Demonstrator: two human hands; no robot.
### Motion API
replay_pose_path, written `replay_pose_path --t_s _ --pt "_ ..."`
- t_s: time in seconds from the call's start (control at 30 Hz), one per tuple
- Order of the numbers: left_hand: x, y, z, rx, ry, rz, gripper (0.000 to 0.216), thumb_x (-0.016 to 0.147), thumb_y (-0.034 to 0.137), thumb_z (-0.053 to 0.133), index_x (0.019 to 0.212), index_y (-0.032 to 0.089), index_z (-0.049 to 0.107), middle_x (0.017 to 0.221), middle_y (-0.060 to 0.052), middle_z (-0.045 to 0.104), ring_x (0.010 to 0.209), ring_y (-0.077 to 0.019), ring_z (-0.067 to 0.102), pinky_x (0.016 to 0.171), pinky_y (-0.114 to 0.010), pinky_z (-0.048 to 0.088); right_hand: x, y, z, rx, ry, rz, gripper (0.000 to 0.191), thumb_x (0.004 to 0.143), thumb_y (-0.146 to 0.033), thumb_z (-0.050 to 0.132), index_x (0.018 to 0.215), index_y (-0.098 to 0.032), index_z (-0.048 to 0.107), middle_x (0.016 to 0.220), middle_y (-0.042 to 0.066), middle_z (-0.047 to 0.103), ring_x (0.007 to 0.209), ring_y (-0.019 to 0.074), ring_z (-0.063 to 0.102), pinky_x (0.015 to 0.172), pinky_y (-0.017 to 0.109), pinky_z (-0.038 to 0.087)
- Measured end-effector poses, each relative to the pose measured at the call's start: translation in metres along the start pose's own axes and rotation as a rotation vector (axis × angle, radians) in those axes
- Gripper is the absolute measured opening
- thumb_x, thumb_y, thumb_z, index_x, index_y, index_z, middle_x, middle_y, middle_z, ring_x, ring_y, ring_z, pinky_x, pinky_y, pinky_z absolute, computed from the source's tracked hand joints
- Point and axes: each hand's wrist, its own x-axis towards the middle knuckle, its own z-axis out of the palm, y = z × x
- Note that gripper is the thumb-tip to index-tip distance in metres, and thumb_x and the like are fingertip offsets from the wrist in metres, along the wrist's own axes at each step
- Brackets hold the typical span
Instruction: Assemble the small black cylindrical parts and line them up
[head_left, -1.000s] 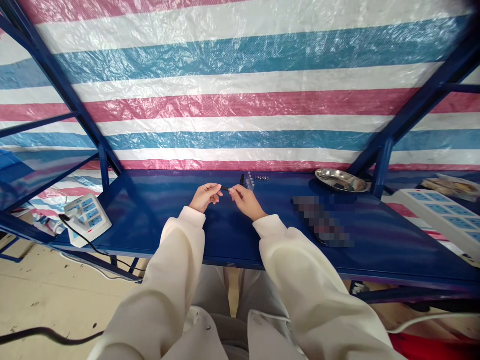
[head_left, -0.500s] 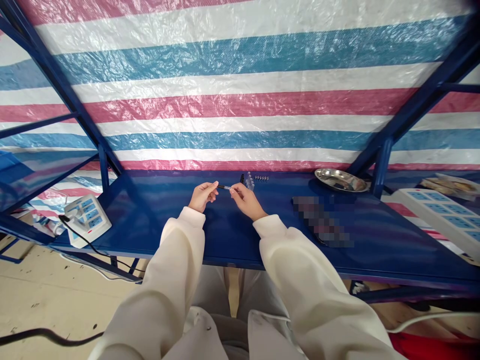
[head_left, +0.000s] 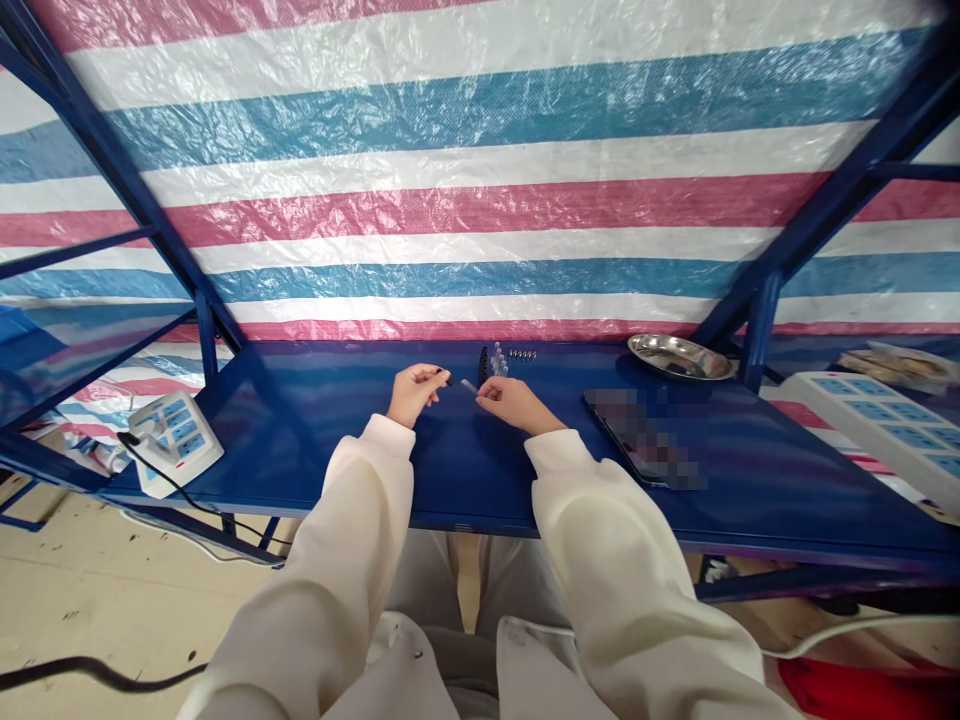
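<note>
My left hand (head_left: 412,393) is closed in a pinch on a small black piece (head_left: 445,378), whose dark end sticks out past the fingertips. Facing it, my right hand (head_left: 516,403) grips a short clear plastic tube (head_left: 468,386) between thumb and fingers. A narrow gap separates the two parts, both held over the blue table (head_left: 360,460). Just beyond the right hand stand several clear tubes (head_left: 499,358), beside a row of small black parts (head_left: 484,362). To their right lies a row of little silver springs (head_left: 523,355).
At the back right sits a shiny metal tray (head_left: 679,360). A phone-like flat dark object (head_left: 637,440), partly blurred, lies right of my arm. White power strips stand at the left (head_left: 178,440) and right (head_left: 885,430). Blue frame posts (head_left: 206,335) rise at the table's ends.
The black piece and the clear tube, end to end between my hands before, are now apart. My right hand has shifted right and slightly nearer; my left has moved a little right.
</note>
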Motion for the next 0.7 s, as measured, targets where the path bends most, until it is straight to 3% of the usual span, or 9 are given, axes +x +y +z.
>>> replay_pose_path --t_s 0.17,0.33,0.43,0.7 --pt "-0.001 0.000 0.033 0.375 -0.174 0.093 0.022 0.066 0.032 0.072 0.075 0.013 0.069 0.069 -0.005 0.066 0.050 -0.0097 0.053 0.050 -0.023 0.042 -0.003 0.015 -0.009 -0.139 0.128 0.220 0.009 0.071 -0.019 0.058 0.075 -0.016 0.065 0.075 0.006 0.068 0.074 0.0176 0.061 0.067 0.025 0.042" --pt "0.010 -0.007 0.056 0.509 -0.091 0.134 0.015 0.064 0.028 0.074 0.073 0.016 0.071 0.072 -0.006 0.068 0.065 -0.0168 0.060 0.065 -0.029 0.045 -0.003 0.015 -0.005 -0.236 0.183 0.284 0.013 0.074 -0.024 0.056 0.075 -0.017 0.068 0.080 0.009 0.070 0.081 0.0214 0.064 0.068 0.027 0.043" --pt "0.012 -0.016 0.061 0.582 -0.053 0.107 0.018 0.064 0.033 0.075 0.071 0.018 0.071 0.072 -0.007 0.068 0.069 -0.0192 0.060 0.068 -0.031 0.044 -0.002 0.014 -0.002 -0.260 0.180 0.330 0.016 0.075 -0.028 0.056 0.077 -0.018 0.069 0.084 0.010 0.070 0.083 0.0223 0.064 0.067 0.027 0.043" --pt "0.011 -0.023 0.062 0.774 -0.093 0.160 0.027 0.062 0.044 0.075 0.060 0.018 0.069 0.070 -0.007 0.063 0.072 -0.0194 0.055 0.069 -0.031 0.041 0.001 0.022 0.005 -0.258 0.192 0.330 0.012 0.074 -0.026 0.059 0.076 -0.019 0.068 0.084 0.009 0.069 0.081 0.0206 0.064 0.065 0.027 0.043"
